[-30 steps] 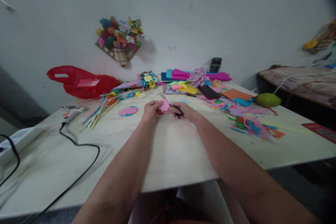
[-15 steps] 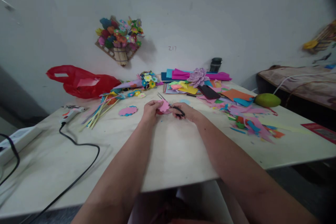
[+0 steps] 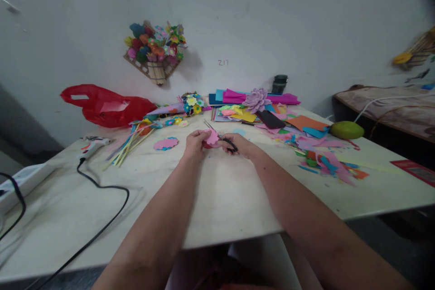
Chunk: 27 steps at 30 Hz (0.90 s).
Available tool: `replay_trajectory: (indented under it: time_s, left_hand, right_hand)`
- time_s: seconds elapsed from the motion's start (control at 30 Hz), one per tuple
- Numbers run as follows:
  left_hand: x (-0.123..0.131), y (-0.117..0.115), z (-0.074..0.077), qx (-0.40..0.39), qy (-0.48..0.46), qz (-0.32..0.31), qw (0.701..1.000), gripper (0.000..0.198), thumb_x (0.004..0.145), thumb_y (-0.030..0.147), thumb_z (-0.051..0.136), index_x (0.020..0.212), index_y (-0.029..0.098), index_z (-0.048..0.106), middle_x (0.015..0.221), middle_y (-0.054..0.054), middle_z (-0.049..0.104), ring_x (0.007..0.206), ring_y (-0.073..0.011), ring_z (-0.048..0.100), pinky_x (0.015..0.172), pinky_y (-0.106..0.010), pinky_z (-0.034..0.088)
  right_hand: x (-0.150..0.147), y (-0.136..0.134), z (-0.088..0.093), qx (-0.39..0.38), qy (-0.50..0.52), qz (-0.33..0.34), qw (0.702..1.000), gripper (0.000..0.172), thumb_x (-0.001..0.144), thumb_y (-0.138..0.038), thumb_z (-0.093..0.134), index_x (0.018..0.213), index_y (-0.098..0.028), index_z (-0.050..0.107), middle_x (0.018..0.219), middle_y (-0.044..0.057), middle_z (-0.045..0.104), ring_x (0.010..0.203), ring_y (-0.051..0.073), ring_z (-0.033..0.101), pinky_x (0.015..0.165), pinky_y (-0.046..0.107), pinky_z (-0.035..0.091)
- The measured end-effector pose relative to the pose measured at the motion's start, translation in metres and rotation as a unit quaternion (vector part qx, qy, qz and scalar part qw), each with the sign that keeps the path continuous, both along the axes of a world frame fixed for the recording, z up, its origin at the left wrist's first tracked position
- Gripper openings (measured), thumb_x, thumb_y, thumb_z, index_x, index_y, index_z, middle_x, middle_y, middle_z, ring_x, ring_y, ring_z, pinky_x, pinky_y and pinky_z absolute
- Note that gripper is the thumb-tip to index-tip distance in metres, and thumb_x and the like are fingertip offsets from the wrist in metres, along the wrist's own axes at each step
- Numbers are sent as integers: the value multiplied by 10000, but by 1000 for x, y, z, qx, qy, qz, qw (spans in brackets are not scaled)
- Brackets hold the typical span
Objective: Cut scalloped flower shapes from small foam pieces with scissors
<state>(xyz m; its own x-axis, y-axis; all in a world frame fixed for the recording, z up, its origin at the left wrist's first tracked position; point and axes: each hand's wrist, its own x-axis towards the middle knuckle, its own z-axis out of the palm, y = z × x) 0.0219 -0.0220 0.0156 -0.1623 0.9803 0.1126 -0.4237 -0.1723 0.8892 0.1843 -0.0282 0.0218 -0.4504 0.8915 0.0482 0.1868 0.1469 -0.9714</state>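
Near the middle of the white table, my left hand (image 3: pixel 196 142) pinches a pink scalloped paper piece (image 3: pixel 212 137), with something red just under it. My right hand (image 3: pixel 238 143) is wrapped round the black handles of a pair of scissors (image 3: pixel 230 145). The slim blades point up and to the left, behind the pink piece, and look slightly apart. My right fingertips are close to the right edge of the pink piece. Left of my hands, a pink scalloped disc with blue edging (image 3: pixel 166 143) lies flat on the table.
A red plastic bag (image 3: pixel 108 106), paper strips (image 3: pixel 131 145) and a glue gun (image 3: pixel 93 147) with a black cable lie left. Behind are coloured sheets, a purple flower (image 3: pixel 257 100) and a phone (image 3: pixel 271 119). Paper scraps (image 3: pixel 328 163) and a green fruit (image 3: pixel 346 129) lie right.
My right hand and the scissor handles have shifted very slightly to the left. My left hand and the pink piece look almost unmoved.
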Motion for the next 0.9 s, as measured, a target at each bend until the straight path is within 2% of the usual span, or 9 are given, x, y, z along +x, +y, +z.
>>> replay_trajectory:
  time_s: [0.9]
  left_hand:
    - [4, -1, -1, -12, -21, 3, 1000, 321, 459, 259, 831, 567, 145, 551, 525, 8, 559, 455, -84, 504, 435, -207, 402]
  right_hand:
    - [-10, -9, 8, -12, 8, -36, 999, 294, 637, -419, 685, 662, -177, 521, 483, -56, 471, 398, 63, 399, 373, 194, 252]
